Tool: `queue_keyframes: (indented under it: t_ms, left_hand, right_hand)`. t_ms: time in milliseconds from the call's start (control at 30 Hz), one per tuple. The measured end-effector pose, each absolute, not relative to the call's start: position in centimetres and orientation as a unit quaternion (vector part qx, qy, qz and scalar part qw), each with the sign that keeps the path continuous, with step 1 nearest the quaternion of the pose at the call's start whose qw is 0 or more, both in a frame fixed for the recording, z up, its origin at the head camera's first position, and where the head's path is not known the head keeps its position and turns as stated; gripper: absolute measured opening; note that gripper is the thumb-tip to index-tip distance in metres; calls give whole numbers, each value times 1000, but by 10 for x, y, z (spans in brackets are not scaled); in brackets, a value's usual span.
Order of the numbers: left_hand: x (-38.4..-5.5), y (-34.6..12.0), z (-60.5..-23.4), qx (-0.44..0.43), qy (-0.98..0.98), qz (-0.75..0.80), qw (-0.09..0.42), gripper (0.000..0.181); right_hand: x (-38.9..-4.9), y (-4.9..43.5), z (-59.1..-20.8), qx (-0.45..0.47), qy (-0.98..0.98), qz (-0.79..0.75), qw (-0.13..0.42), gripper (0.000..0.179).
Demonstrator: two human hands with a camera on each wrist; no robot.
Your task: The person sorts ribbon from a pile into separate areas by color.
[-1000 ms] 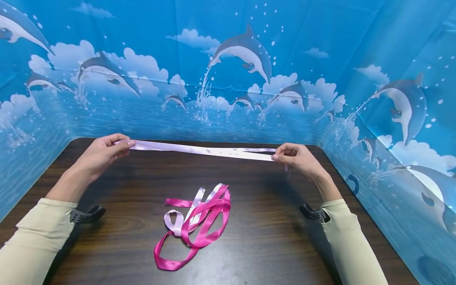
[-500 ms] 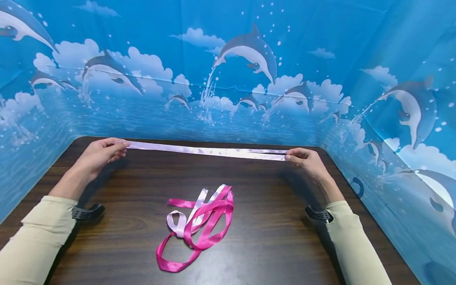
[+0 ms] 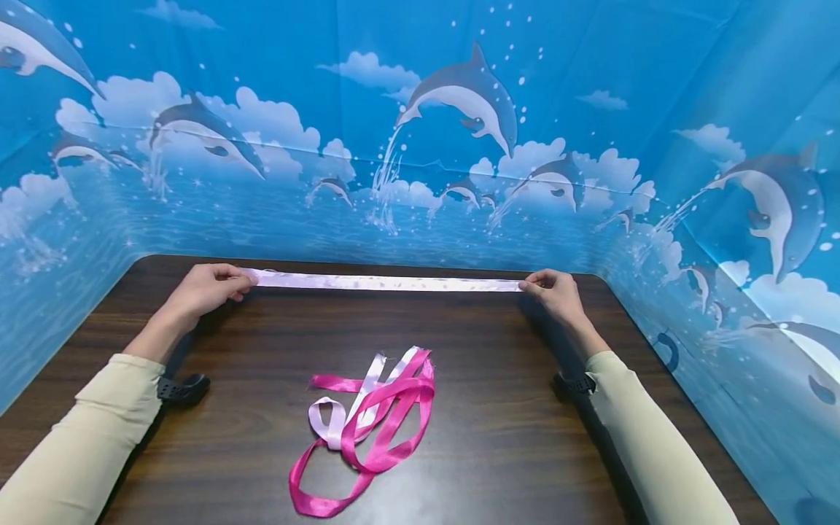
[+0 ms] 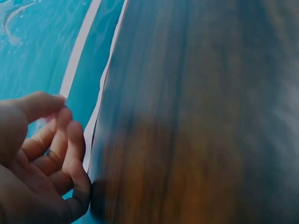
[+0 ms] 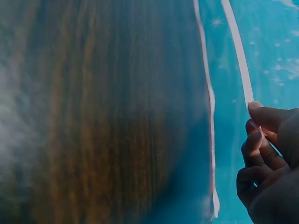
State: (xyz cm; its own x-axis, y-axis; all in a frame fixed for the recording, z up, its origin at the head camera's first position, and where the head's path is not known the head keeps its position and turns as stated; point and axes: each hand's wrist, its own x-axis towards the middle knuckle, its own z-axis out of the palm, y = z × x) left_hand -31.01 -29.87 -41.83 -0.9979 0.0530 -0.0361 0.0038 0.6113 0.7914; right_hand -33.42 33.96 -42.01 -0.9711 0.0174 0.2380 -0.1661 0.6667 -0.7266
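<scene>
A pale lilac ribbon (image 3: 394, 283) stretches taut and nearly level between both hands near the table's far edge. My left hand (image 3: 213, 288) pinches its left end between thumb and fingertips. At the other end my right hand (image 3: 556, 293) pinches it the same way. The left wrist view shows the ribbon (image 4: 80, 46) rising from the left fingertips. From the right fingertips, too, the ribbon (image 5: 238, 51) runs upward in the right wrist view. A second pale strip (image 5: 205, 60) follows the table edge there, apart from the held one; whether the two are joined I cannot tell.
A loose heap of pink ribbon (image 3: 387, 459) and lilac ribbon (image 3: 335, 430) lies on the dark wooden table (image 3: 499, 437), in front of the hands. Beyond the table and along its sides hangs a blue dolphin-print sheet (image 3: 295, 211).
Both hands have come down slightly in the head view, still pinching the ribbon. The gap between two pale strands near the right hand is no longer visible. The ribbon heap keeps its shape.
</scene>
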Motion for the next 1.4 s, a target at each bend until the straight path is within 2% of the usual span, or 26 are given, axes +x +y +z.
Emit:
queue_keyframes:
  t_ms: [200, 500, 700, 967, 1200, 1267, 1400]
  left_hand:
    - [-313, -290, -413, 27, 908, 416, 36, 37]
    - [-315, -281, -412, 30, 926, 375, 27, 32]
    - [-316, -278, -414, 32, 931, 362, 25, 27]
    - [-319, -279, -415, 42, 934, 354, 24, 30]
    - [-321, -283, -416, 53, 936, 347, 39, 34]
    - [-321, -288, -412, 57, 937, 341, 54, 41]
    - [-319, -304, -397, 54, 946, 309, 83, 66]
  right_hand:
    - [-345, 344, -427, 44, -927, 352, 119, 21]
    - [-345, 350, -434, 59, -940, 318, 113, 19]
    - [-344, 352, -435, 52, -944, 314, 91, 21]
    - [-345, 355, -434, 50, -946, 309, 83, 24]
    - [-335, 357, -420, -12, -934, 334, 129, 36]
    - [-331, 358, -414, -36, -926, 344, 148, 39]
    - [-323, 356, -401, -54, -913, 353, 196, 42]
